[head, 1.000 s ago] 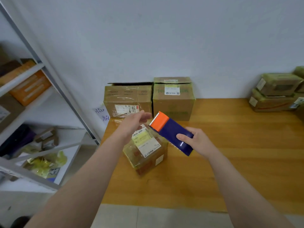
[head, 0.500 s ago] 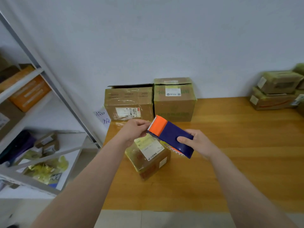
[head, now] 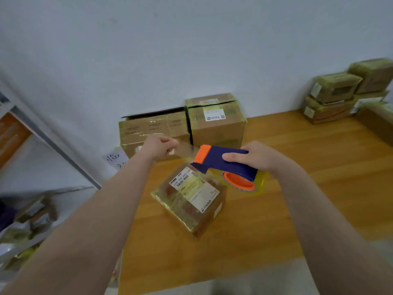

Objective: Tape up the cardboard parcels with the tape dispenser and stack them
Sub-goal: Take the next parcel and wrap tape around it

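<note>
Two hands share the work at this moment. The left hand pinches the free end of the tape, and the right hand grips the blue and orange tape dispenser from above, with the fingers curled over its body. A short strip is stretched in the air between them. The small parcel lies on the wooden table just below the dispenser, with its white label up. To do this step well, I think the strip should be tight and flat, so that it does not fold and stick to itself. The left hand should bring the end down on the far edge of the parcel and press it firmly. The right hand can then draw the dispenser across the top in one straight line.
</note>
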